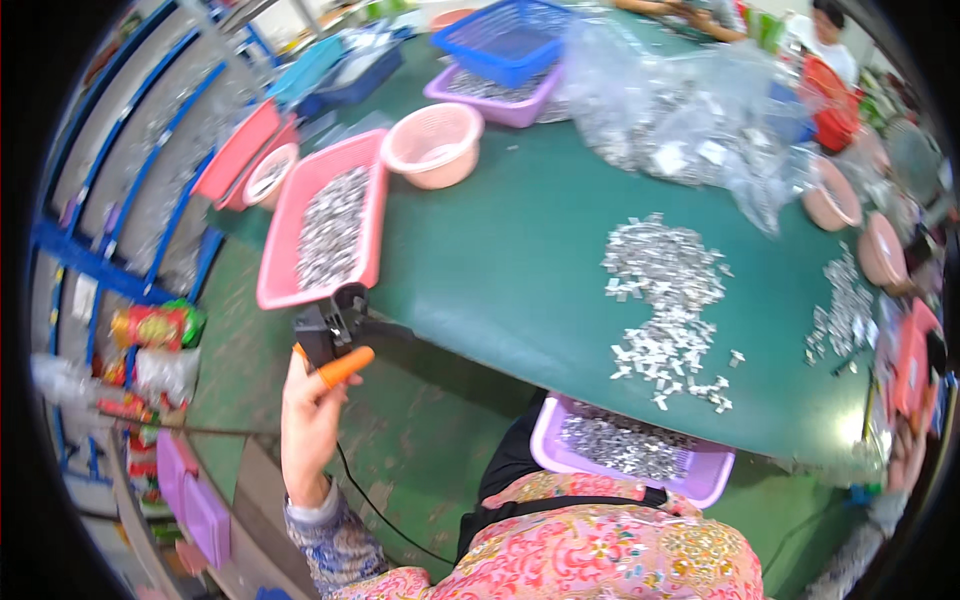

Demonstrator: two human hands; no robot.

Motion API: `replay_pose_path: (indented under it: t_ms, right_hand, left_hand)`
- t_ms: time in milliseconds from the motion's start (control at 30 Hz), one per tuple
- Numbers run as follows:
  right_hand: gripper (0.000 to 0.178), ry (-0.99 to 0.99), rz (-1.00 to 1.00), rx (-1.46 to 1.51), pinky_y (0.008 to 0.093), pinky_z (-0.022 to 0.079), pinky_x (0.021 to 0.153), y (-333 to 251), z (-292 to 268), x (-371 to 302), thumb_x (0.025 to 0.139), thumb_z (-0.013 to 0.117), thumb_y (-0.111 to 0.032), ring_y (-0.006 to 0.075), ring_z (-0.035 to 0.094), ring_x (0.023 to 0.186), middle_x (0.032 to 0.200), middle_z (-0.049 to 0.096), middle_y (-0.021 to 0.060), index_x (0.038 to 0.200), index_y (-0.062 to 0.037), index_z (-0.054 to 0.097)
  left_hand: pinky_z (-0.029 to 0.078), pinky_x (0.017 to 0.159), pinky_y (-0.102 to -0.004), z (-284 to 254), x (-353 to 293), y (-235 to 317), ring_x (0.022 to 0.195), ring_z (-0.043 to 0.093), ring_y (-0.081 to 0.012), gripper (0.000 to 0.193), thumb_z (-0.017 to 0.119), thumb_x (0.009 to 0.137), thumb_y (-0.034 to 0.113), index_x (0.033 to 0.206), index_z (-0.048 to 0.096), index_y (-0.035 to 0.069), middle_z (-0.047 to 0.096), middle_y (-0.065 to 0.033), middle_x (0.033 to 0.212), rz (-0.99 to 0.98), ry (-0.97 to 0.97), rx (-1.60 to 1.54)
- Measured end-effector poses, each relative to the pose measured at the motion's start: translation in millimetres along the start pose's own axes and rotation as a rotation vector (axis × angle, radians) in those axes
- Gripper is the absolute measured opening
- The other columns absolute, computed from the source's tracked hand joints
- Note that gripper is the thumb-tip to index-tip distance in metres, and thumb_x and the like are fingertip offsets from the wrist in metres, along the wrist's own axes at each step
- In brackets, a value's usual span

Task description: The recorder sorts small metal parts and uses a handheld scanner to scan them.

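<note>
My left hand (312, 425) is raised left of the table's near edge, with orange covers on its fingers. It grips a black device (335, 320) that has a rounded end and a curved band; its exact kind is unclear. My right hand (904, 448) is at the far right rim, blurred and squeezed by the lens, near a pink-red tray (912, 355). Its fingers cannot be made out. Small silvery metal pieces (665, 270) lie in a heap on the green table (500, 270). A purple basket (712, 480) of similar pieces is at my lap, below the edge.
A pink tray of metal pieces (375, 220) and a round pink basket (435, 150) stand at the left. Behind are a blue basket (510, 70) and clear plastic bags (690, 110). Blue shelving (95, 265) lines the left. Other people (825, 40) sit across the table.
</note>
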State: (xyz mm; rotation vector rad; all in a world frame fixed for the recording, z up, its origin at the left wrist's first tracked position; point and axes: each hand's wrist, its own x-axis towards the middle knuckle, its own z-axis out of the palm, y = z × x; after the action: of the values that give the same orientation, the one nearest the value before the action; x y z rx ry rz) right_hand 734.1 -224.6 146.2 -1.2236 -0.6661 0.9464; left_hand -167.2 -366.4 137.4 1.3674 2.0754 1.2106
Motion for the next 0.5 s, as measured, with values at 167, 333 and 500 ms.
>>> replay_pose_path:
  t_ms: [167, 333, 500]
  right_hand:
    - [0.029, 0.015, 0.288, 0.041, 0.0167, 0.027, 0.041, 98, 118, -39, 0.101, 0.061, -0.030, 0.0009, 0.039, 0.055, 0.085, 0.054, -0.0060, 0.128, -0.0207, 0.058]
    - [0.034, -0.342, 0.556, 0.116, 0.0174, 0.023, 0.047, 129, 198, -62, 0.103, 0.057, -0.031, 0.0026, 0.031, 0.056, 0.081, 0.048, -0.0041, 0.135, -0.0203, 0.054]
    - [0.031, -0.326, 0.675, 0.197, 0.0178, 0.024, 0.048, 148, 212, -70, 0.105, 0.052, -0.028, 0.0040, 0.032, 0.058, 0.083, 0.052, -0.0012, 0.135, -0.0180, 0.055]
  left_hand:
    - [0.049, 0.082, -0.0304, 71, 21, 24, 0.094, 0.061, -0.0256, 0.033, 0.052, 0.085, -0.015, 0.109, 0.071, -0.002, 0.053, -0.0152, 0.120, 0.241, -0.139, 0.114]
    - [0.050, 0.076, -0.0277, 110, 29, 21, 0.083, 0.061, -0.0180, 0.035, 0.048, 0.088, -0.015, 0.111, 0.071, -0.004, 0.052, -0.0132, 0.118, 0.284, -0.237, 0.059]
    - [0.051, 0.076, -0.0289, 122, 35, 20, 0.089, 0.060, -0.0225, 0.035, 0.046, 0.086, -0.019, 0.109, 0.070, -0.006, 0.051, -0.0151, 0.121, 0.271, -0.261, 0.033]
